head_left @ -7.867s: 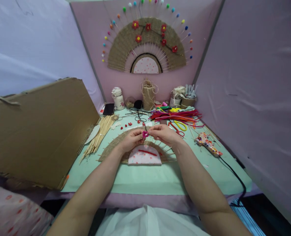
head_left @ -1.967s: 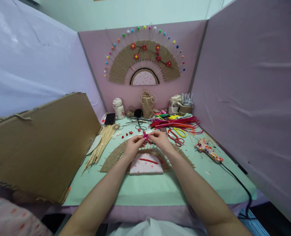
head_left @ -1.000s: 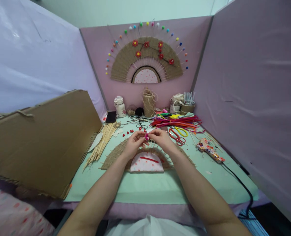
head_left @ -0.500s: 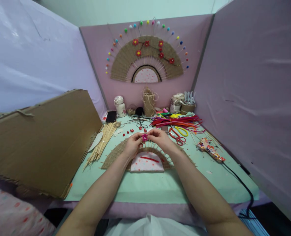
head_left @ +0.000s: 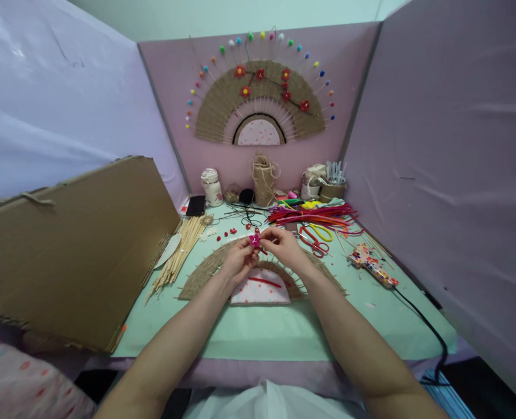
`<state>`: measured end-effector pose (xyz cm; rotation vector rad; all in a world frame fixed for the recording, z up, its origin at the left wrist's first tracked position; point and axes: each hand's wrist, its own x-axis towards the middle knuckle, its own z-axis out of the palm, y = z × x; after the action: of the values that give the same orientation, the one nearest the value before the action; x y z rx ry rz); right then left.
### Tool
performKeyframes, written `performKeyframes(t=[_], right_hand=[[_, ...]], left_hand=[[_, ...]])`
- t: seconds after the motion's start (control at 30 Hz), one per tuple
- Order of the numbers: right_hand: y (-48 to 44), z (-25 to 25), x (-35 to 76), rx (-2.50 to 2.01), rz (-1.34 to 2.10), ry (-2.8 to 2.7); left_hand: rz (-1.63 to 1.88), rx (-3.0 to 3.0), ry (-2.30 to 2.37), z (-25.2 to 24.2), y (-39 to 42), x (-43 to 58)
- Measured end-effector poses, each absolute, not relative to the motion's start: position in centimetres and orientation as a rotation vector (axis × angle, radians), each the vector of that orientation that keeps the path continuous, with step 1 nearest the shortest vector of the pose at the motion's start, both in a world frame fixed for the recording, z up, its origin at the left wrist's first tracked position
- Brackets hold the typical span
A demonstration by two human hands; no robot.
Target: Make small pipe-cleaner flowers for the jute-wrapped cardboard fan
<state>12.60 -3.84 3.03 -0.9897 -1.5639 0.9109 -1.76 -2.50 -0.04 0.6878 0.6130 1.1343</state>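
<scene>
My left hand (head_left: 241, 257) pinches a small magenta flower (head_left: 254, 240) above the table. Close beside it, my right hand (head_left: 279, 244) has its thumb and fingertips together at the flower's right edge; whether it grips a petal or some smaller piece is hard to see. Beneath both hands lies a twine-covered fan (head_left: 205, 273) with bare sticks poking from its edges. Its half-round centre (head_left: 258, 294) is white with red spots, and a red strip (head_left: 264, 282) rests on that. Several small red flowers and beads (head_left: 233, 231) lie just beyond the fan.
A glue gun (head_left: 373, 267) with a black cord lies at right. Red-handled scissors (head_left: 314, 241) and red and pink pipe cleaners (head_left: 314, 215) are behind my right hand. Bamboo sticks (head_left: 181, 250) and a cardboard sheet (head_left: 78, 250) stand left. A finished fan (head_left: 223, 110) hangs on the back wall.
The magenta flower has tilted and shifted slightly left in my left hand. My right fingertips have drawn a little away from its middle. The camera view has moved slightly.
</scene>
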Motion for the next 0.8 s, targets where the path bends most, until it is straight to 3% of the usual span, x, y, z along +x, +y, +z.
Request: performKeyframes(t=[0.43, 0.8], right_hand=[[-3.82, 3.17, 13.40, -0.936, 0.434, -1.891], [-3.96, 3.19, 13.40, -0.972, 0.477, -1.892]], left_hand=[[1.054, 0.798, 0.673, 0.35, -2.62, -2.14], [1.034, 0.867, 0.660, 0.24, -2.70, -2.01]])
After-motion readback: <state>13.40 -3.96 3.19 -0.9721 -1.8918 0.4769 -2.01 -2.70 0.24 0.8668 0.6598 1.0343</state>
